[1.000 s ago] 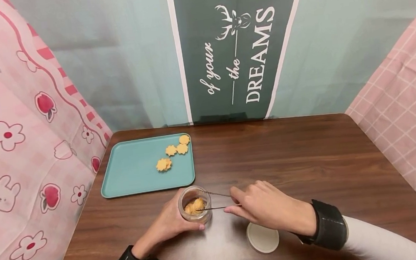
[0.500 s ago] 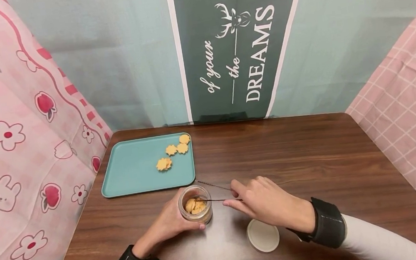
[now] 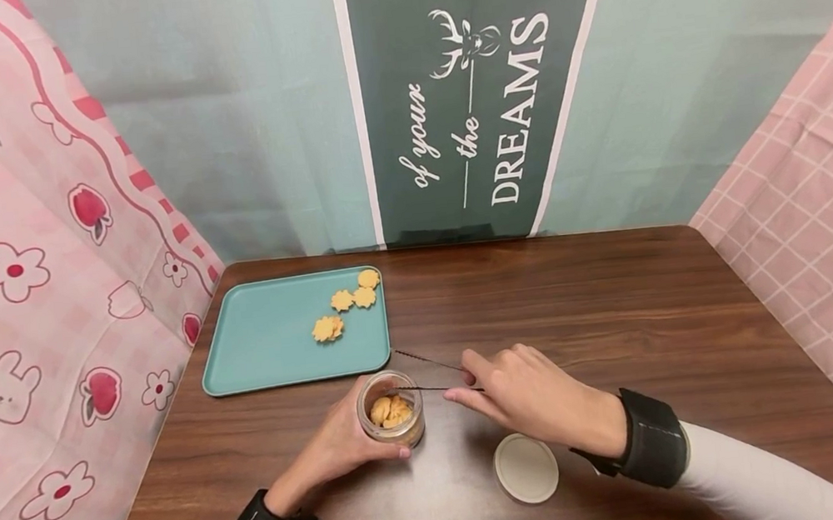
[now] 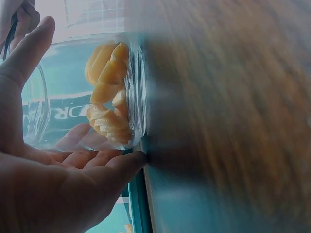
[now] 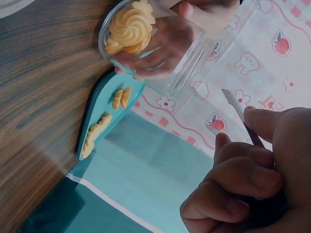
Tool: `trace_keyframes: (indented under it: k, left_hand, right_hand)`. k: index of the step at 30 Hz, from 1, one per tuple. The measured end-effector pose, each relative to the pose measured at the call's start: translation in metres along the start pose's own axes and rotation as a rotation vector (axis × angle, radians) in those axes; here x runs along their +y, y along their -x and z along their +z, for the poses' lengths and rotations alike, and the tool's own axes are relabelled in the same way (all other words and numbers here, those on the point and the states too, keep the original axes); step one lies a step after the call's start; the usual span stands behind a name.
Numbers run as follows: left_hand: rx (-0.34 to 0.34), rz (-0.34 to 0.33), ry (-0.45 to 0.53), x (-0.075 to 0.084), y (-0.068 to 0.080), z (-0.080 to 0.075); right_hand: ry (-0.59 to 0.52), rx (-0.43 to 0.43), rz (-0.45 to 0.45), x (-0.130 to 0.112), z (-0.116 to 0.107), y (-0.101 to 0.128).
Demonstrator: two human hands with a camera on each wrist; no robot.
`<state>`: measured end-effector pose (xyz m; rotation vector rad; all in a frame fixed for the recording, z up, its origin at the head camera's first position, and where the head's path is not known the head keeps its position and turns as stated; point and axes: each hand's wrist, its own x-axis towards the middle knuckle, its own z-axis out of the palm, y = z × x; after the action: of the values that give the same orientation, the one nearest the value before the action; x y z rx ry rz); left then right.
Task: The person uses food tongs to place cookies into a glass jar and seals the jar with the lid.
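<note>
A small glass jar [image 3: 390, 409] with several yellow swirl cookies [image 3: 389, 412] stands on the brown table in front of the teal tray [image 3: 266, 341]. My left hand [image 3: 351, 442] grips the jar from the left, and its fingers [image 4: 97, 167] wrap the glass [image 4: 131, 97]. My right hand [image 3: 466, 385] pinches thin metal tweezers [image 3: 428, 376]. Their prongs are spread, with one tip over the jar's mouth and the other past its rim, and nothing shows between them. In the right wrist view a serrated tweezers tip [image 5: 233, 104] hangs above the jar [image 5: 150, 43].
Several flower-shaped cookies [image 3: 328, 329] lie on the tray's right side. The jar's white lid [image 3: 526, 469] lies flat on the table under my right wrist. Pink patterned cloth walls stand left and right, and a green banner stands behind the table.
My right hand has drawn the tweezers up out of the jar and slightly away from me. The left hand and jar have stayed put.
</note>
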<state>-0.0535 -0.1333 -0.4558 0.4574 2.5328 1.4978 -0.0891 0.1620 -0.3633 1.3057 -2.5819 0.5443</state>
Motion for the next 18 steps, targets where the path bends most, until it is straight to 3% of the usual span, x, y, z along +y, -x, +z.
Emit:
trace_keyframes:
  k: [18]
  left_hand:
    - [-0.004, 0.012, 0.008, -0.0024, 0.0007, 0.0001]
  right_hand:
    - [-0.004, 0.043, 0.013, -0.0007, 0.001, -0.0088]
